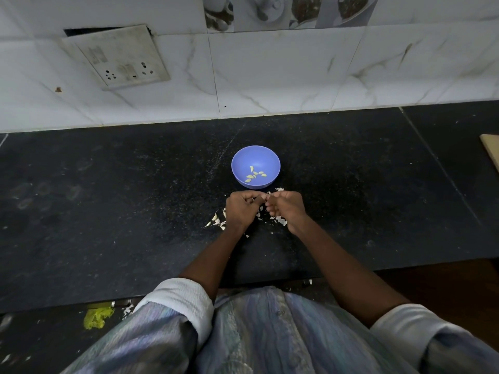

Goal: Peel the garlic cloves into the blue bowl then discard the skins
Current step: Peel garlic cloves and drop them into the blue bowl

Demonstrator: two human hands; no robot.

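A blue bowl (243, 160) stands on the black counter and holds several pale peeled garlic cloves (255, 174) at its bottom. Just in front of the bowl my left hand (241, 209) and my right hand (286, 207) meet, fingertips together, pinching a small garlic clove (266, 197) that is mostly hidden by the fingers. White garlic skins (216, 221) lie scattered under and beside both hands, with more skins (279, 220) by the right wrist.
The black stone counter (108, 211) runs to a white tiled wall with a switch plate (121, 56). A wooden board edge (491, 152) shows at the far right. A yellow-green scrap (95, 317) lies below the counter's front edge.
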